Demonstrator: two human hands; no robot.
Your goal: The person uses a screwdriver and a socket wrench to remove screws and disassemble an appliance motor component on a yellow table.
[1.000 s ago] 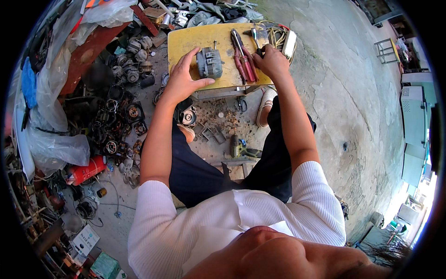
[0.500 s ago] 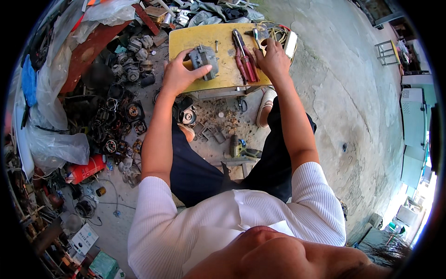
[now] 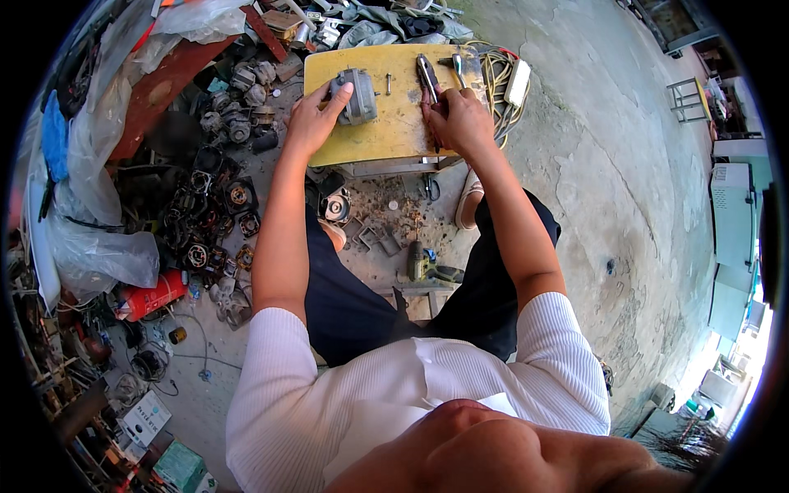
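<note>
Head view: near the left edge of the worktop (image 3: 386,135), a grey motor (image 3: 359,99) is being pinched by the left hand (image 3: 311,125), best being kept steady, while hand tools (image 3: 428,78) near the right edge are being partly covered by the right hand (image 3: 464,123), its grip not being clearly shown.

A cracked grey concrete floor (image 3: 625,197) spreads rightward toward pale green cabinets (image 3: 731,218).

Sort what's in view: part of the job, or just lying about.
Likely part of the job:
grey motor housing, gripped by the left hand
red-handled tools, at the right hand
yellow table

Likely just lying about:
drill on the floor
plastic sheeting
heaped parts at left
</note>
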